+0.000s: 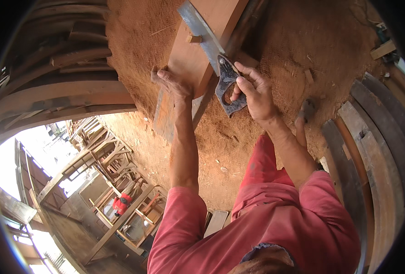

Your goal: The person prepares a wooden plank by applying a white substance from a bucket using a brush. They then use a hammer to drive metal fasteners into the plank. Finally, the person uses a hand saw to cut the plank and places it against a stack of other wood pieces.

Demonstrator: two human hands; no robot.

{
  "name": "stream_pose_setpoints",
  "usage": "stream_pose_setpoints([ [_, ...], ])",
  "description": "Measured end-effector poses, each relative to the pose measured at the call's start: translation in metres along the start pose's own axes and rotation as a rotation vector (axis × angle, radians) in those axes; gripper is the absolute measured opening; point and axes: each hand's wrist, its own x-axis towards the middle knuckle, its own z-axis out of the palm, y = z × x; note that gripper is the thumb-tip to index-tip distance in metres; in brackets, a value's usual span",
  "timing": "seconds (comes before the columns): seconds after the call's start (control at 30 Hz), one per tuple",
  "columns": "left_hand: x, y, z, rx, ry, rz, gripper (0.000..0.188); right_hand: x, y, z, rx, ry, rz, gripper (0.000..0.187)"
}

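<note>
A thick wooden board (188, 61) runs up toward the top of the view over sawdust-covered ground. My left hand (176, 86) grips its near left side, fingers bent over the wood. In my right hand (256, 93) is the dark, worn handle of a handsaw (230, 86), held loosely between thumb and fingers. The saw's grey blade (201, 32) slants up and left across the board. Against the blade sits a small wooden block (194, 39); whether it is fixed to the board I cannot tell.
Under the board lies another timber piece (165, 114). Stacked planks (65, 98) stand on the left, and long boards (371, 146) lie on the right. At lower left are wooden frames (115, 160) and a red object (121, 204). Sawdust (221, 155) covers the ground.
</note>
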Motion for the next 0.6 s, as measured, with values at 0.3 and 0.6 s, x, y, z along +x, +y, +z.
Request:
stream_pose_setpoints([
  [0.3, -0.004, 0.009, -0.001, 0.164, 0.034, -0.017, 0.081, -0.051, 0.009, 0.004, -0.099, 0.067, -0.016, 0.040],
  [0.6, -0.004, -0.005, -0.003, 0.021, 0.040, -0.022, 0.086, -0.096, 0.012, -0.008, -0.252, 0.052, -0.032, 0.039],
])
